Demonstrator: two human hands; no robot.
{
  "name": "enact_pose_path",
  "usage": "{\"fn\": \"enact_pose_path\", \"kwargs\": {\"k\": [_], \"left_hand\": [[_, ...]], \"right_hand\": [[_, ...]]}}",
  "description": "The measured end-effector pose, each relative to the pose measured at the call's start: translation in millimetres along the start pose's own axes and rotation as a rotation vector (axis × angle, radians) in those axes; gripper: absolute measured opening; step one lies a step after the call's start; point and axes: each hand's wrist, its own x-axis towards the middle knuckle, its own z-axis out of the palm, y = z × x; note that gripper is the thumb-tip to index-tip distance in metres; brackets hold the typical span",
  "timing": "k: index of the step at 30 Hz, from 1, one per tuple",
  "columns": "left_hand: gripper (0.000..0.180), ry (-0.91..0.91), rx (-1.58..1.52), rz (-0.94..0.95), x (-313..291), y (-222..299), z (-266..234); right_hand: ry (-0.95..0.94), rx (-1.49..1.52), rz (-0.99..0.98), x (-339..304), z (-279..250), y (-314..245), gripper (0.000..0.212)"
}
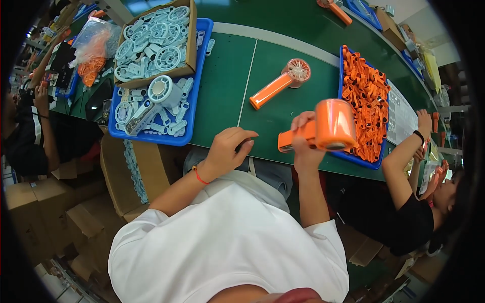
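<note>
My right hand (305, 149) is wrapped round the handle of an orange handheld fan (336, 123), its round head tilted up beside the fingers. My left hand (227, 151) hovers at the table's near edge with nothing in it; the fingers are loosely bent, and a gap shows between thumb and forefinger. Farther off on the green table, between the two blue trays, lies a second orange handheld fan (275, 88) with a clear, finned front on its head. Neither hand touches it.
At left, a blue tray (189, 129) bears light blue plastic parts, a pale blue fan (162, 92) and a cardboard box (193, 38) of fan parts. The right-hand blue tray (371, 164) holds orange straps. Co-workers sit on both sides; one person's arm (404, 161) reaches near this tray.
</note>
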Motion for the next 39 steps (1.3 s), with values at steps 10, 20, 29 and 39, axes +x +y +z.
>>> {"fn": "enact_pose_path", "kwargs": {"k": [10,20,29,39], "left_hand": [[0.011,0.128,-0.233,-0.163,-3,7,-3],[0.042,0.006,0.356,0.537,22,52,1],[0.048,-0.064,0.823,0.384,42,25,17],[0.031,-0.111,0.808,0.552,49,31,10]], "right_hand": [[-0.352,-0.412,-0.536,16,5,-11,0.019],[-0.601,-1.364,-0.201,11,-13,-3,0.063],[-0.404,-1.271,-0.289,-20,-46,8,0.059],[-0.241,-1.276,-0.41,-30,-48,27,0.051]]}}
